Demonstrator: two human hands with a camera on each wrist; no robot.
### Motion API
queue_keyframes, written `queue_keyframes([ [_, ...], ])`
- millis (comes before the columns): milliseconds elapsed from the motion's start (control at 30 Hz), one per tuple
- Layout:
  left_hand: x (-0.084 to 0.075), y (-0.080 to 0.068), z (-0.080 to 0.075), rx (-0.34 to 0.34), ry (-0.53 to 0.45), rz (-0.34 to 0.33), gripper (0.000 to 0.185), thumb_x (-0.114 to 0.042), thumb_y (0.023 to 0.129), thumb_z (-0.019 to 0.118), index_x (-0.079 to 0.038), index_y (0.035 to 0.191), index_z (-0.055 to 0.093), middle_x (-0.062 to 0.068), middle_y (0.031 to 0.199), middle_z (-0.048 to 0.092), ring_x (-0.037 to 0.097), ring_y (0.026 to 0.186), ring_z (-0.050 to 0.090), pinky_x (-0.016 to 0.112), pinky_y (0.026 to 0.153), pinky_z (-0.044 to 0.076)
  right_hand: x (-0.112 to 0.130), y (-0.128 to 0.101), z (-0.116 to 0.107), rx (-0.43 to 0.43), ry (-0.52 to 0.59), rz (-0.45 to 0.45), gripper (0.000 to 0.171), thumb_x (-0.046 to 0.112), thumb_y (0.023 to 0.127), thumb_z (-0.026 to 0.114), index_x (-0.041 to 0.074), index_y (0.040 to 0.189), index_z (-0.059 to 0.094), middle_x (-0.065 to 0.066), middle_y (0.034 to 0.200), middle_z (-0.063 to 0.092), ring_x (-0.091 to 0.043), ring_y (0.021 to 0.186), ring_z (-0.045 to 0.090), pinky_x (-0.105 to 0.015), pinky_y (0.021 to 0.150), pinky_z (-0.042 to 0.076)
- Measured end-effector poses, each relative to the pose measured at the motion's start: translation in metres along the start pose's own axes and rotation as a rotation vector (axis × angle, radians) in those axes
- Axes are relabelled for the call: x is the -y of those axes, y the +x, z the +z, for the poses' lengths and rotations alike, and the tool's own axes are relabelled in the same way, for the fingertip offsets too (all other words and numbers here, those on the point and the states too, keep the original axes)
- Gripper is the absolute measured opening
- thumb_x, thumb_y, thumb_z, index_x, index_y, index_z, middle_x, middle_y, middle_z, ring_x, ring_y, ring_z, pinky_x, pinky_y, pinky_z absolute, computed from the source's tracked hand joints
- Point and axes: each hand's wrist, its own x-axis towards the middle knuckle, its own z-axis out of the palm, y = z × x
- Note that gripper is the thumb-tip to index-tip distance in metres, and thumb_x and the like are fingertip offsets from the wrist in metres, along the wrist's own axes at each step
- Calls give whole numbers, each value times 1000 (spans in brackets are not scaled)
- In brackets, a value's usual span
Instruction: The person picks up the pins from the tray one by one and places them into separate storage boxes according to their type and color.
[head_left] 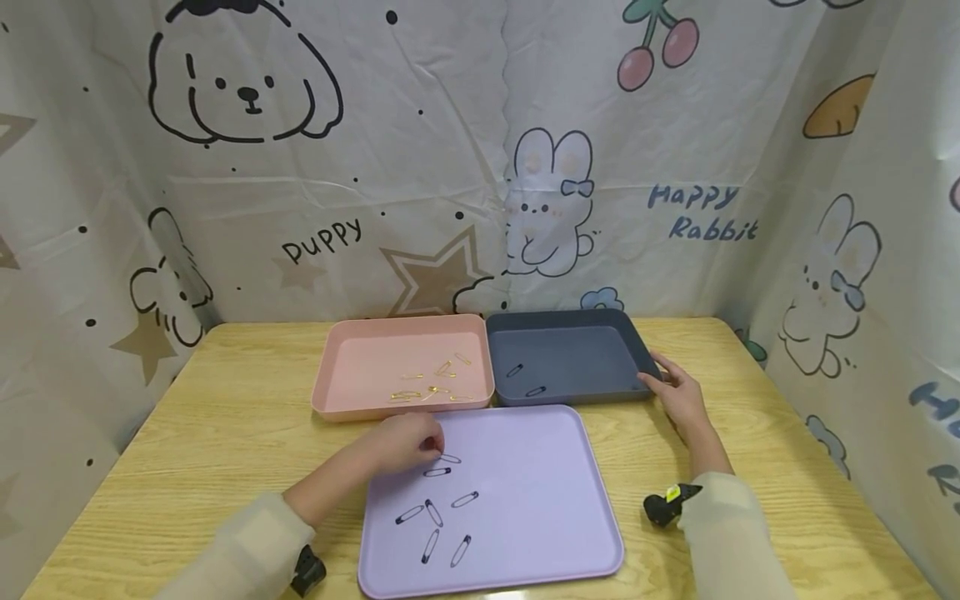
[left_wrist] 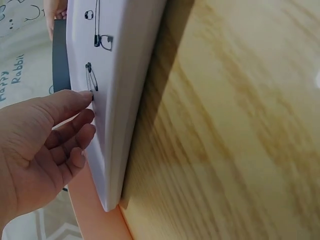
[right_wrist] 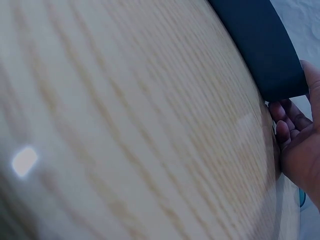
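the left hand [head_left: 405,442] sits over the far-left corner of the lilac tray [head_left: 525,442], its fingers [left_wrist: 75,102] bunched downward with the tips at the silver safety pin [head_left: 450,458] that lies nearest that corner. from the head view the pin pokes out to the right of the fingertips, its long axis running roughly along the tray's far edge, left to right. whether the fingers already pinch it or only touch it cannot be told; the wrist view shows them loosely curled against the tray face beside a dark pin [left_wrist: 91,80]. a little nearer the tray's middle lies a black safety pin [head_left: 437,472], also crosswise, and the other pins are scattered toward the tray's near-left part.

the right hand [head_left: 678,396] is well apart from all of these, resting against the right wall of the dark blue tray [head_left: 570,333] behind the lilac tray, fingers lightly curled against its corner. the pink tray [head_left: 330,375], behind the lilac tray's far-left corner, is the one closest to the left hand.
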Motion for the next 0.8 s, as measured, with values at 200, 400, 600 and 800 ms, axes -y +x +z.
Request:
queue_keyframes([
  [200, -1, 0, 2, 3, -12, -38, 5, -15, 83, 66, -16, 79, 67, -11, 73, 58, 3, 67, 48, 21, 66, 45, -3, 0, 1, -3, 1, -3, 68, 42, 86, 63, 20, 145, 36, -15, 139, 44, 0, 97, 42, -11, 78, 37],
  [400, 0, 0, 3, 21, -65, -98, 6, -17, 83, 65, -18, 77, 63, -11, 73, 57, 3, 67, 49, 21, 65, 44, -1, 0, 1, -2, 10, -5, 68, 41, 87, 62, 20, 145, 36, -14, 139, 44, -5, 103, 42, -12, 80, 36],
  [600, 0, -1, 2, 31, -135, -122, 6, -15, 80, 65, -17, 76, 61, -10, 70, 56, 4, 65, 49, 20, 62, 43, 2, -1, 0, -5, 9, -4, 67, 40, 88, 62, 19, 145, 35, -15, 140, 41, -16, 114, 40, -20, 85, 35],
  [800, -2, -1, 0, 33, -172, -112, 6, -15, 79, 64, -16, 74, 60, -9, 70, 55, 5, 65, 49, 21, 61, 43, 2, -2, 0, -7, -7, -2, 67, 42, 87, 61, 20, 145, 35, -15, 137, 44, -11, 106, 42, -18, 82, 36],
])
